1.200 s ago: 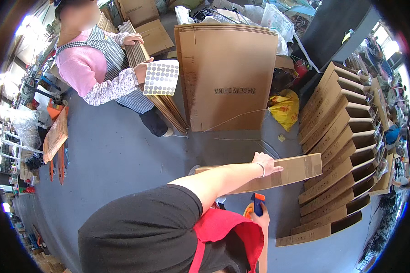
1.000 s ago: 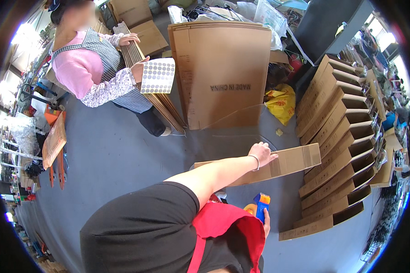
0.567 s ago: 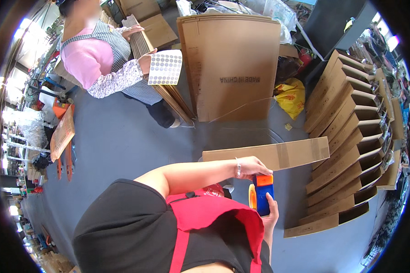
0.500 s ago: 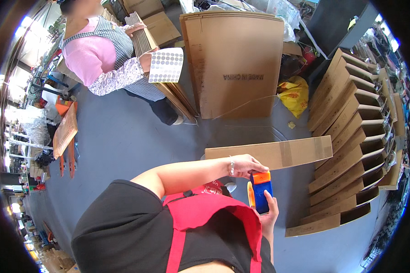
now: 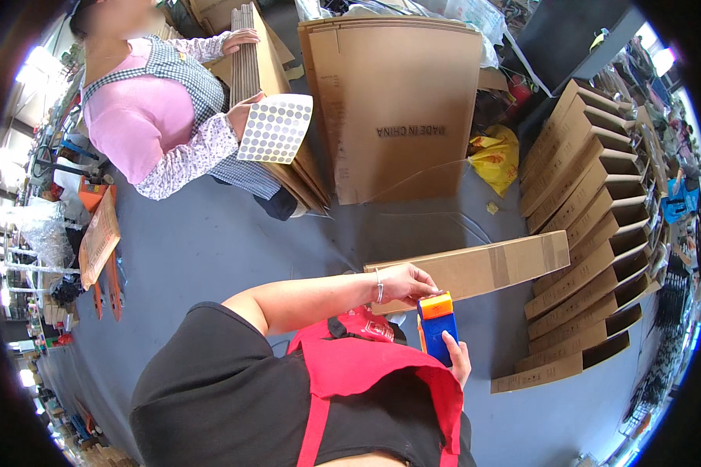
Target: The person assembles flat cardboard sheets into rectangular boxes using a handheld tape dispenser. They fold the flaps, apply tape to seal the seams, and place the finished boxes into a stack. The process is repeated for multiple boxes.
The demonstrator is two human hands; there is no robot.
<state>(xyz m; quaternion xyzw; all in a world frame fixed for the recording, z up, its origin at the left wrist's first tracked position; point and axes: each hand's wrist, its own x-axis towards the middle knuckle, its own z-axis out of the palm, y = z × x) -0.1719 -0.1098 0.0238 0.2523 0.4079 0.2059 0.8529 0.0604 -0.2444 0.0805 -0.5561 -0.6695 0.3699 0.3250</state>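
My right hand [image 5: 457, 359] grips a blue and orange hand-held tape dispenser [image 5: 438, 333] by its blue body, in front of my apron. My left hand [image 5: 407, 285] reaches across from the left, fingers pinched together just above the orange end. What lies between those fingertips is too small to make out. Just beyond both hands lies a long, narrow cardboard box [image 5: 494, 265], with a strip of tape near its right end. My left hand and the dispenser's top cover part of its near side.
A row of open cardboard boxes [image 5: 572, 226] leans along the right. Large flat cardboard sheets [image 5: 401, 101] stand ahead, beside a yellow bag [image 5: 496, 159]. At upper left, a co-worker [image 5: 144, 109] holds a sheet of round stickers [image 5: 276, 128] against upright cardboard. An orange pallet jack [image 5: 110, 284] stands farther left.
My left fingers have lifted slightly off the dispenser's orange end, and the dispenser has turned a little. The co-worker's far hand now rests on top of the upright cardboard.
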